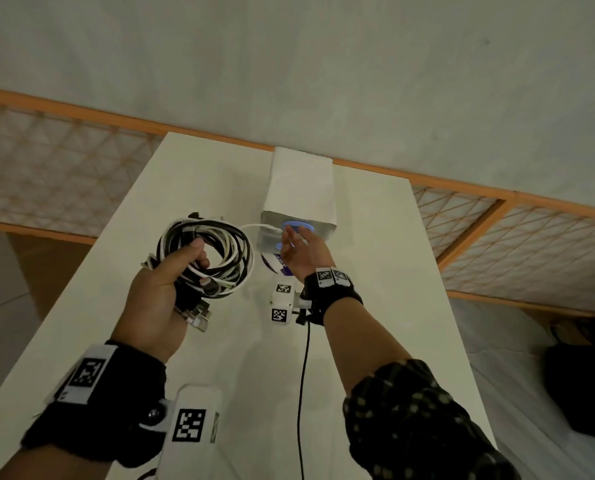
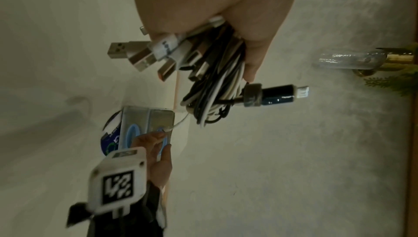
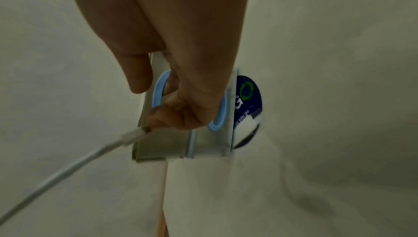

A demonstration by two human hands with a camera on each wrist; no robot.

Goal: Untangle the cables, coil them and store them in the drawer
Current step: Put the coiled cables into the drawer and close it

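Looks like a home room: plain grey wall (image 1: 323, 64), orange-framed lattice screen (image 1: 64, 161) behind, white table (image 1: 116, 271), small drawer box (image 1: 301, 188) at far edge.

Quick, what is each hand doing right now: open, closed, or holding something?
Left hand: closed around the coiled bundle of cables.
Right hand: at the drawer front, fingers pinching the end of a white cable.

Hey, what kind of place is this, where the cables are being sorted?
Probably a room in a home: a plain white table against a bare wall, a small drawer box on it, and lattice panels behind.
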